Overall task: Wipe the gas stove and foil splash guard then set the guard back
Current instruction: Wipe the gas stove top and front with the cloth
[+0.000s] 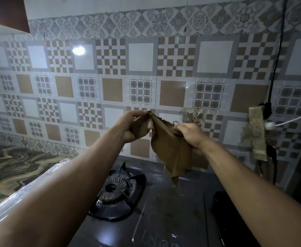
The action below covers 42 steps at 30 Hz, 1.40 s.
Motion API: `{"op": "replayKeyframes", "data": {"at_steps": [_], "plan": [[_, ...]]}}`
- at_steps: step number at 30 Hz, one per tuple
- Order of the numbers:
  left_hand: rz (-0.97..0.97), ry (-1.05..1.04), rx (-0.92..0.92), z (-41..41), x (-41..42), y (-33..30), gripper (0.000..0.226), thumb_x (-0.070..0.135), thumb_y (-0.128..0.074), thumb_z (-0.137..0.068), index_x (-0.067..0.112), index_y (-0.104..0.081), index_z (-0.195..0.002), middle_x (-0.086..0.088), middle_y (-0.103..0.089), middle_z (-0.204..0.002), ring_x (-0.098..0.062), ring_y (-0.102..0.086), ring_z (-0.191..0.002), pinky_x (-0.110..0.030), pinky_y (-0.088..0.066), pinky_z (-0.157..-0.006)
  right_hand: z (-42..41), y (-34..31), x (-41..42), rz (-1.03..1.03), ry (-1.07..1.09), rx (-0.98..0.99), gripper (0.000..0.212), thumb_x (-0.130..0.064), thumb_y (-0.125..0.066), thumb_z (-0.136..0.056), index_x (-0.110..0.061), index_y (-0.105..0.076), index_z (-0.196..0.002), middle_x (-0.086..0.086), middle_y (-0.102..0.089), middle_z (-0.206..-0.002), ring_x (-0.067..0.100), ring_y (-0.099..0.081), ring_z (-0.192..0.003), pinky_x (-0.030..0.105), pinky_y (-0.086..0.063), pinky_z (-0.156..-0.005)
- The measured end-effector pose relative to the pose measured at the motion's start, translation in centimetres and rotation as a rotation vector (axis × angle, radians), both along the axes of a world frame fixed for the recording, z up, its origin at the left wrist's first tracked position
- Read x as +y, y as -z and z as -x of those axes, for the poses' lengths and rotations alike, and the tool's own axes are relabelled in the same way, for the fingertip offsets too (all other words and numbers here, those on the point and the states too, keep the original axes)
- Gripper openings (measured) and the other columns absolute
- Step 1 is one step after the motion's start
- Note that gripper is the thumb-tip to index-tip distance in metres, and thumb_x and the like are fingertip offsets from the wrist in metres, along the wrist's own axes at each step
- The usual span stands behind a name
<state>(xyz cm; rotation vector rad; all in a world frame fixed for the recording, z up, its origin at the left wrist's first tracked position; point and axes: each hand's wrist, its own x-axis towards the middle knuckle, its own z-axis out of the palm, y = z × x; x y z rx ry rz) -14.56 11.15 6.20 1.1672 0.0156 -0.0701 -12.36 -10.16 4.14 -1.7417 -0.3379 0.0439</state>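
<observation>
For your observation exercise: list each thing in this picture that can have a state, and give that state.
Left hand: gripping the cloth's top edge.
Right hand: gripping the cloth.
Brown cloth: held up, hanging above the stove.
Burner: unlit.
Stove: bare, no pot.
Foil guard: lying beside the stove.

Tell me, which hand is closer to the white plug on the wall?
The right hand. It holds the brown cloth a little way left of the white plug. The left hand grips the cloth's other corner, farther left.
</observation>
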Motion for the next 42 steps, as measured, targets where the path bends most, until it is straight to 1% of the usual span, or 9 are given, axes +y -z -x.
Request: {"op": "replayKeyframes", "data": {"at_steps": [3, 6, 10, 15, 19, 21, 27, 33, 42], "plan": [[0.093, 0.129, -0.07, 0.4, -0.7, 2.1, 0.037, 0.023, -0.069, -0.079, 0.007, -0.06, -0.112, -0.014, -0.067, -0.1, -0.033, -0.063, -0.103, -0.057, -0.053, -0.086, 0.6, -0.6, 0.7, -0.24, -0.025, 0.123, 0.03, -0.017, -0.044, -0.097, -0.004, -0.068, -0.084, 0.015, -0.067, -0.079, 0.026, -0.063, -0.071, 0.04, -0.052, -0.075], [-0.077, 0.25, -0.019, 1.1, -1.2, 4.6, 0.032, 0.011, -0.069, -0.079, 0.0, -0.058, -0.107, -0.015, -0.062, -0.104, -0.026, -0.065, -0.091, -0.037, -0.061, -0.07, 0.9, -1.0, 1.1, -0.281, -0.005, 0.173, 0.038, -0.017, -0.039, -0.098, -0.013, -0.057, -0.065, 0.007, -0.058, -0.064, 0.021, -0.057, -0.064, 0.038, -0.048, -0.069], [-0.26, 0.321, 0.103, 0.9, 0.0, 6.0, 0.082, 0.016, -0.088, -0.059, -0.003, -0.049, -0.128, -0.012, -0.061, -0.103, -0.025, -0.059, -0.092, -0.03, -0.053, -0.079, 0.1, -0.9, 0.7, -0.164, 0.208, 0.15, 0.043, -0.026, -0.037, -0.1, -0.019, -0.043, -0.058, 0.001, -0.04, -0.053, 0.018, -0.044, -0.054, 0.032, -0.041, -0.062], [-0.168, 0.12, 0.118, 1.2, -0.1, 5.3, 0.028, 0.013, -0.067, -0.08, 0.003, -0.059, -0.105, -0.005, -0.06, -0.087, -0.018, -0.058, -0.079, -0.031, -0.052, -0.07, -0.4, -1.0, 0.2, -0.211, 0.318, 0.169, 0.035, -0.027, -0.035, -0.1, -0.019, -0.045, -0.067, 0.0, -0.034, -0.058, 0.016, -0.04, -0.055, 0.03, -0.04, -0.059], [0.08, -0.055, 0.156, 0.8, 0.3, 4.7, 0.031, -0.005, -0.052, -0.088, -0.006, -0.053, -0.119, -0.013, -0.061, -0.101, -0.017, -0.061, -0.071, -0.027, -0.06, -0.06, -0.7, -1.2, -0.1, -0.255, 0.39, 0.149, 0.026, -0.019, -0.038, -0.096, -0.014, -0.052, -0.075, 0.007, -0.042, -0.071, 0.023, -0.049, -0.072, 0.037, -0.049, -0.071], [-0.053, -0.207, 0.164, 0.7, 0.1, 4.2, 0.026, -0.006, -0.051, -0.09, -0.008, -0.052, -0.116, -0.017, -0.06, -0.107, -0.019, -0.06, -0.069, -0.025, -0.055, -0.052, -0.8, -1.2, -0.2, -0.275, 0.372, 0.132, 0.024, -0.013, -0.039, -0.095, -0.012, -0.057, -0.078, 0.008, -0.046, -0.072, 0.024, -0.052, -0.073, 0.036, -0.048, -0.066], [-0.349, -0.287, -0.066, 0.8, 0.9, 2.4, 0.067, -0.012, -0.067, -0.078, 0.013, -0.045, -0.136, -0.012, -0.051, -0.12, -0.031, -0.055, -0.112, -0.039, -0.053, -0.088, -0.6, -1.6, -1.0, -0.361, 0.131, 0.137, 0.027, -0.006, -0.061, -0.089, 0.001, -0.063, -0.114, 0.012, -0.066, -0.084, 0.023, -0.065, -0.075, 0.034, -0.055, -0.067], [-1.123, -0.239, -0.27, 1.3, 0.9, 1.1, 0.017, -0.006, -0.077, -0.07, 0.008, -0.07, -0.076, -0.014, -0.07, -0.094, -0.023, -0.065, -0.079, -0.037, -0.059, -0.068, -0.7, -2.3, -2.2, 0.438, 0.154, -0.233, 0.021, -0.006, -0.063, -0.089, -0.013, -0.068, -0.108, 0.003, -0.065, -0.099, 0.018, -0.062, -0.092, 0.026, -0.054, -0.071], [-1.243, -0.207, -0.248, 0.8, 1.0, 0.1, 0.018, 0.013, -0.057, -0.093, 0.002, -0.07, -0.099, -0.012, -0.067, -0.096, -0.024, -0.062, -0.09, -0.035, -0.056, -0.078, -0.7, -3.0, -2.6, 0.435, 0.101, -0.196, 0.02, -0.023, -0.056, -0.095, -0.006, -0.065, -0.095, 0.012, -0.064, -0.088, 0.025, -0.063, -0.082, 0.04, -0.053, -0.075]]}}
